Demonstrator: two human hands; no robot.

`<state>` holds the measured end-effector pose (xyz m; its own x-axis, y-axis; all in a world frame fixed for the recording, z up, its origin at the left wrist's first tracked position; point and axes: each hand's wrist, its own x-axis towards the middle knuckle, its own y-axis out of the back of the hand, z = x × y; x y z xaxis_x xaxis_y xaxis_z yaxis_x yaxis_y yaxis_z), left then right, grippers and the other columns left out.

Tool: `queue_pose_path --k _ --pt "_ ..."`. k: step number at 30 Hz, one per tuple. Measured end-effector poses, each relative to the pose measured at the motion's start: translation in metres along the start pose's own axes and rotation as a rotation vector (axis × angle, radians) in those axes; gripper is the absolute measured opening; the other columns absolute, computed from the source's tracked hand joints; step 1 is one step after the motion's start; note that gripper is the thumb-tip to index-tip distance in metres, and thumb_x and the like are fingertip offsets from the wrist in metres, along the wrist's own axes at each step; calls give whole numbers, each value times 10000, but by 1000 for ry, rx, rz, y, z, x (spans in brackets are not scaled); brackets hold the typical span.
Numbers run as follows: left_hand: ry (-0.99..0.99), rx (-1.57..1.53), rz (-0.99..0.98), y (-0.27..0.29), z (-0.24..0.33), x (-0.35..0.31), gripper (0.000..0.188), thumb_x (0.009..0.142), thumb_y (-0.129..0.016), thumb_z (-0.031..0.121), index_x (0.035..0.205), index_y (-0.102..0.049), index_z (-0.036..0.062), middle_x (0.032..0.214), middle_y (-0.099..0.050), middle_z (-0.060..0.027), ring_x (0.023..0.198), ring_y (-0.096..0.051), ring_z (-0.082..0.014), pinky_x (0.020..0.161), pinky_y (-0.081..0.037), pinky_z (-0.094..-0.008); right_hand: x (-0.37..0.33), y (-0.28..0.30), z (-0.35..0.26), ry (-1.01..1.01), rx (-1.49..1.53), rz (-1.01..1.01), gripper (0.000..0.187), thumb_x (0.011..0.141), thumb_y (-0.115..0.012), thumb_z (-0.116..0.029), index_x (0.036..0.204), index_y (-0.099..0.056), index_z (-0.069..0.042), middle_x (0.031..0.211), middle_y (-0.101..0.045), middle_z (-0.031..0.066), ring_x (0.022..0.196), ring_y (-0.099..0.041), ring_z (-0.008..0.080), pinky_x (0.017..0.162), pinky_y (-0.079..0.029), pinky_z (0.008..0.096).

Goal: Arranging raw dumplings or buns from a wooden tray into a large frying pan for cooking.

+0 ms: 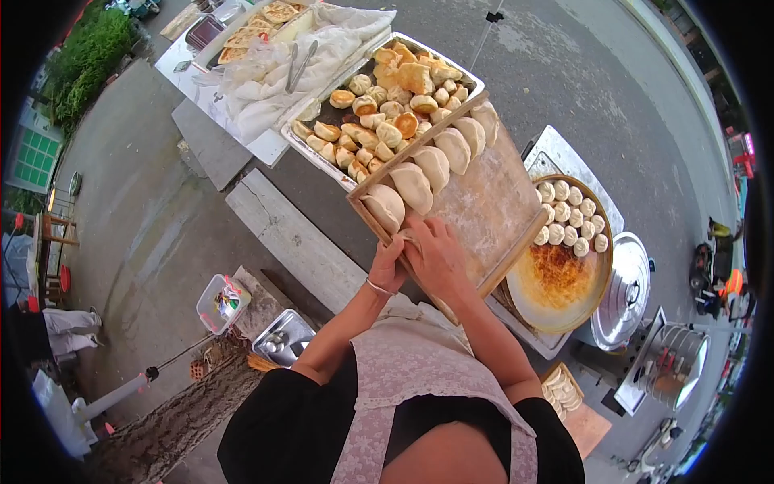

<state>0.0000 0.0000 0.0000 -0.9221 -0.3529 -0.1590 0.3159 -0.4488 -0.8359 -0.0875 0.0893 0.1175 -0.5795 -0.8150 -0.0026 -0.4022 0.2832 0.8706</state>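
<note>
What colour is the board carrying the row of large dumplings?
The board is light brown with whitish patches, seen best in head view.

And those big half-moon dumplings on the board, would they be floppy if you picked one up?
The half-moon dumplings are probably soft and saggy: they look pale, unlike the browned buns. Their plump middles suggest filling, so perhaps heavyish. White dusting on the wooden board may help them slide.

The left hand (389,266) and right hand (439,256) hide whatever lies between their fingertips. A silver lid (625,286) conceals the inside of the pot (598,334); the plastic tub (211,303) holds contents (228,300) (something colourful) too small to identify.
</note>
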Motion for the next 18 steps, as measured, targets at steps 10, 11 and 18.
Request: queue_pose_path --k 10,11,18 --pt "-91 -113 242 -14 -16 -20 610 883 -496 479 1278 -416 22 1245 -525 -94 1135 -510 -250 958 -426 -405 -18 -6 170 -383 1877 -124 469 810 -657 -148 1232 -473 -58 1143 -566 88 1012 -561 166 817 -477 309" --pt "-164 -125 250 -12 -16 -26 613 887 -483 485 1287 -406 28 1262 -512 -94 1147 -500 -250 974 -409 -413 -29 1 191 -373 1918 -60 523 795 -677 -153 1256 -449 -60 1147 -559 88 1011 -562 175 832 -474 305" --pt "-539 59 496 -27 -6 -87 785 832 -490 591 1373 -289 58 1385 -379 -86 1251 -380 -268 1055 -300 -421 -82 66 320 -411 714 -64 538 716 -686 -20 1206 -468 -65 1117 -564 108 979 -572 223 815 -466 304"
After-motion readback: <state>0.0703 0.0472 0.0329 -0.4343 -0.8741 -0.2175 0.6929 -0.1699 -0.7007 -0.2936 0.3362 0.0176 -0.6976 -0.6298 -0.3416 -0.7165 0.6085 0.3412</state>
